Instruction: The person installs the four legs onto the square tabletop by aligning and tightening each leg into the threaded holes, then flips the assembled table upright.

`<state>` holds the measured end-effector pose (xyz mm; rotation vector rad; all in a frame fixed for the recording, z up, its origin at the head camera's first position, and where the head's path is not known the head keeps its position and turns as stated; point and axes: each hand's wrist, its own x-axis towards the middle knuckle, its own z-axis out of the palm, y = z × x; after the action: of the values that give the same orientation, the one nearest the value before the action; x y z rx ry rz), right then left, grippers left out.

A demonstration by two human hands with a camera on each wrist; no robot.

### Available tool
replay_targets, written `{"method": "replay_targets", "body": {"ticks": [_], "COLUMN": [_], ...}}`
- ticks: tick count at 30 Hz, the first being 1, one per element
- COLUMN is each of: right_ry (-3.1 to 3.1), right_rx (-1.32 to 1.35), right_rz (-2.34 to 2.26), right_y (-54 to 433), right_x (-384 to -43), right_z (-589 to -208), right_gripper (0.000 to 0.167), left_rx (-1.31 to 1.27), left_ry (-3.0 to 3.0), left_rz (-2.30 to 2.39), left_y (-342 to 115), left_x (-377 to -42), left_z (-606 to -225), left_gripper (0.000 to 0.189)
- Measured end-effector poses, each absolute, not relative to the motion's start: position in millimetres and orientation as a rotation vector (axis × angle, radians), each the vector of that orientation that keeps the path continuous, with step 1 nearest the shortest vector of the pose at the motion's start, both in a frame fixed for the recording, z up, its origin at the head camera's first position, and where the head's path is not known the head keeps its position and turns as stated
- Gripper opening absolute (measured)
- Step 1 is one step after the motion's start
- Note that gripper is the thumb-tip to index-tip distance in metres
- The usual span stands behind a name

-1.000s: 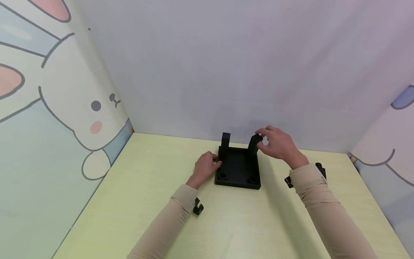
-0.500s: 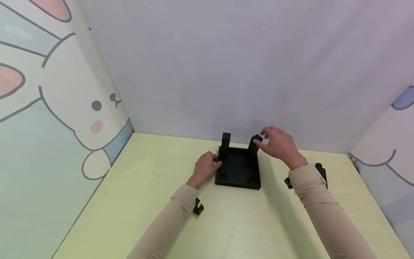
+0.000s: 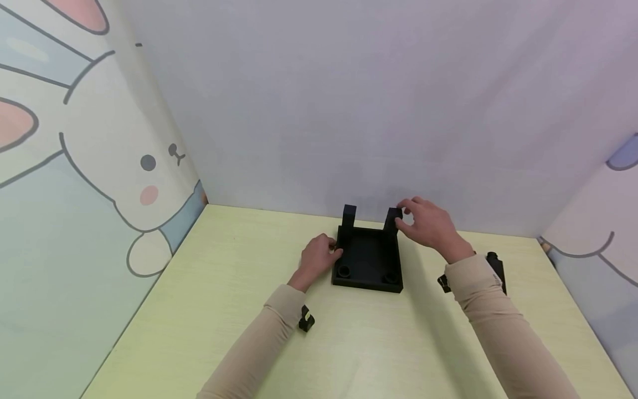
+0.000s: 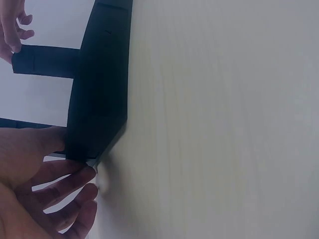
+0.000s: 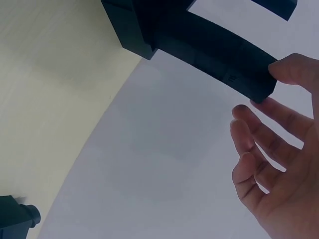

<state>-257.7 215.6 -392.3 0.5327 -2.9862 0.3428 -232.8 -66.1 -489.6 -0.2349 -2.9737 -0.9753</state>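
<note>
A black, square, shallow tabletop (image 3: 369,256) lies underside up near the back wall. Two square legs stand on its far corners, the left leg (image 3: 348,218) and the right leg (image 3: 391,220). Round sockets (image 3: 344,271) show at both near corners. My left hand (image 3: 316,256) pinches the tabletop's left edge, thumb on the inner side and fingers outside, as the left wrist view shows. At the top of the right leg, my right hand (image 3: 426,223) pinches with thumb and index finger. In the right wrist view its other fingers curl loosely, apart from the leg (image 5: 219,52).
A loose black leg (image 3: 497,270) with a round peg end (image 5: 33,215) lies on the pale table to the right, partly behind the sleeve. Small black pieces show beside the left cuff (image 3: 283,305) and right cuff (image 3: 466,274). A wall stands close behind the tabletop.
My right fingers came away from the right leg, then closed on its top again. That leg has turned, so a flat face now points forward. My left hand stays put.
</note>
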Motion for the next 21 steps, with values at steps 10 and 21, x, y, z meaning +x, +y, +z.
{"method": "replay_targets", "body": {"ticks": [10,21], "right_ry": [-2.992,-3.025], "right_rx": [0.462,0.536], "right_rz": [0.361,0.328], "right_y": [214.8,215.0], "right_x": [-257.7,-256.6], "right_z": [-397.8,-393.1], "right_gripper": [0.051,0.048], "left_rx": [-0.232,-0.241], "left_ry": [-2.973,-2.964], "left_rz": [-0.976,-0.984], "left_y": [-65.4,-65.3], "left_x": [-232.3,-232.0], "left_z": [-489.5,-489.5], "left_gripper": [0.017,0.018]}}
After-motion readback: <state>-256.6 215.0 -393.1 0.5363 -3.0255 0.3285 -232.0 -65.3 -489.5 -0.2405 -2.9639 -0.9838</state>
